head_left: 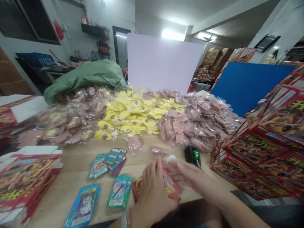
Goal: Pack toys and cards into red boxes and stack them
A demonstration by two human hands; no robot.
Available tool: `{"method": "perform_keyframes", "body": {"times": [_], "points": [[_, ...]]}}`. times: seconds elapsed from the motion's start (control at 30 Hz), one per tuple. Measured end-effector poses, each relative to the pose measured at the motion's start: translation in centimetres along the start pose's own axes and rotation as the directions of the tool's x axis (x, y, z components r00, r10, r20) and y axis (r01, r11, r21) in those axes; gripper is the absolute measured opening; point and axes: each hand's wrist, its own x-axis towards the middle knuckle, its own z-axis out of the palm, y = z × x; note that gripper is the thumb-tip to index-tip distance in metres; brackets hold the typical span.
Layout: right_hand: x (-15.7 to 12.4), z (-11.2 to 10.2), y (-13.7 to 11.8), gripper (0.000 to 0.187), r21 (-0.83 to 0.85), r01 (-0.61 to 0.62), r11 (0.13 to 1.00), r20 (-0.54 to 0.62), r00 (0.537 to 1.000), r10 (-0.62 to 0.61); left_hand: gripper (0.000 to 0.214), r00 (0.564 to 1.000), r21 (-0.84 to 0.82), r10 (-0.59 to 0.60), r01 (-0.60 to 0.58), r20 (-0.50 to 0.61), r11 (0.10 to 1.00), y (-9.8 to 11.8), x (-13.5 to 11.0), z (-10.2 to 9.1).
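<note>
My left hand (152, 193) is closed around a small red printed box (169, 183) near the table's front edge. My right hand (182, 174) grips the same box from the right, fingers curled at its top end, where something pale shows. Card packs lie just left of my hands: a green pack (120, 191), a blue pack (83, 205) and a fanned pile of several cards (108, 161). One pink bagged toy (134, 143) lies loose on the wood ahead of them.
Heaps of bagged toys cross the table's far side: mixed pink (64, 120), yellow (133, 112), pink (199, 120). Red boxes are stacked at right (263, 152) and left (23, 180). A black tape dispenser (193, 155), a white board (161, 63) and a blue board (244, 84) stand nearby.
</note>
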Motion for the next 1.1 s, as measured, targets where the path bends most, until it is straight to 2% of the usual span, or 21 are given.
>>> {"method": "perform_keyframes", "body": {"times": [0.07, 0.13, 0.2, 0.23, 0.27, 0.3, 0.33, 0.37, 0.4, 0.43, 0.47, 0.53, 0.57, 0.6, 0.67, 0.73, 0.77, 0.83, 0.9, 0.97, 1.1], "points": [[-1.0, 0.1, 0.5, 0.03, -0.168, -0.004, 0.986, 0.021, 1.0, 0.008, 0.111, 0.991, -0.177, -0.052, 0.074, 0.126, 0.981, -0.4, -0.8, -0.7], [-1.8, 0.2, 1.5, 0.03, -0.241, -0.073, 0.968, 0.073, 0.993, 0.093, 0.103, 0.937, -0.403, 0.015, 0.135, 0.349, 0.905, -1.1, -2.1, -1.4], [-2.4, 0.4, 2.9, 0.031, -0.246, -0.144, 0.958, 0.146, 0.972, 0.184, 0.084, 0.848, -0.617, 0.131, 0.258, 0.513, 0.744, -2.2, -3.6, -1.5], [-2.7, 0.5, 3.5, 0.032, -0.258, -0.133, 0.957, 0.153, 0.972, 0.176, 0.076, 0.832, -0.685, 0.151, 0.322, 0.535, 0.654, -2.9, -4.3, -1.2], [-3.0, 0.5, 4.1, 0.032, -0.277, -0.093, 0.956, 0.099, 0.987, 0.124, 0.071, 0.842, -0.726, 0.117, 0.373, 0.526, 0.578, -3.6, -4.9, -0.9], [-3.2, 0.6, 4.6, 0.032, -0.299, -0.035, 0.954, -0.033, 0.999, 0.027, 0.069, 0.871, -0.746, 0.034, 0.399, 0.49, 0.534, -4.2, -5.5, -0.5], [-3.5, 0.6, 5.0, 0.031, -0.318, 0.023, 0.948, -0.226, 0.969, -0.099, 0.068, 0.902, -0.747, -0.08, 0.398, 0.423, 0.533, -4.7, -5.9, -0.1], [-3.9, 0.7, 5.4, 0.031, -0.315, 0.064, 0.947, -0.43, 0.88, -0.203, 0.065, 0.923, -0.729, -0.196, 0.381, 0.33, 0.569, -5.0, -6.2, 0.1], [-4.2, 0.8, 5.8, 0.033, -0.271, 0.092, 0.958, -0.585, 0.775, -0.24, 0.062, 0.932, -0.695, -0.274, 0.359, 0.235, 0.623, -5.1, -6.4, 0.2], [-4.5, 1.1, 6.1, 0.036, -0.17, 0.114, 0.979, -0.666, 0.719, -0.2, 0.058, 0.939, -0.655, -0.303, 0.333, 0.163, 0.678, -4.9, -6.5, 0.1], [-4.7, 1.4, 6.6, 0.039, -0.022, 0.126, 0.992, -0.668, 0.737, -0.109, 0.055, 0.948, -0.615, -0.293, 0.304, 0.122, 0.728, -4.5, -6.6, 0.0], [-5.0, 2.1, 7.5, 0.043, 0.29, 0.067, 0.955, -0.469, 0.879, 0.081, 0.048, 0.965, -0.535, -0.224, 0.263, 0.138, 0.802, -3.5, -6.6, -0.3], [-5.0, 2.4, 7.9, 0.045, 0.395, 0.017, 0.918, -0.351, 0.927, 0.134, 0.043, 0.966, -0.495, -0.188, 0.254, 0.179, 0.831, -3.1, -6.5, -0.4], [-4.9, 2.5, 8.3, 0.045, 0.462, -0.028, 0.887, -0.273, 0.947, 0.172, 0.036, 0.96, -0.454, -0.164, 0.253, 0.227, 0.855, -2.7, -6.5, -0.3], [-4.4, 2.3, 8.8, 0.04, 0.504, -0.09, 0.859, -0.22, 0.948, 0.229, 0.027, 0.932, -0.404, -0.135, 0.272, 0.337, 0.874, -2.5, -6.3, 0.3], [-3.7, 1.2, 8.9, 0.043, 0.435, -0.106, 0.894, -0.212, 0.953, 0.217, 0.027, 0.898, -0.446, -0.147, 0.341, 0.415, 0.827, -2.8, -6.1, 1.5], [-3.4, 0.5, 8.8, 0.044, 0.357, -0.11, 0.928, -0.173, 0.968, 0.182, 0.035, 0.886, -0.494, -0.175, 0.393, 0.429, 0.776, -3.1, -6.0, 2.2], [-3.0, -0.7, 8.1, 0.043, 0.113, -0.077, 0.991, -0.021, 0.997, 0.08, 0.063, 0.875, -0.596, -0.256, 0.471, 0.412, 0.651, -3.7, -6.1, 3.3], [-2.8, -1.3, 7.1, 0.04, -0.132, -0.008, 0.991, 0.113, 0.993, 0.023, 0.088, 0.871, -0.64, -0.308, 0.49, 0.382, 0.592, -3.9, -6.3, 3.8], [-2.8, -0.9, 6.3, 0.038, -0.273, 0.037, 0.961, 0.132, 0.991, -0.001, 0.094, 0.883, -0.62, -0.305, 0.468, 0.356, 0.63, -3.7, -6.5, 3.6], [-2.7, 0.4, 5.8, 0.03, -0.419, 0.06, 0.906, 0.078, 0.997, -0.03, 0.096, 0.904, -0.549, -0.239, 0.408, 0.353, 0.73, -3.0, -7.0, 2.1]]}}
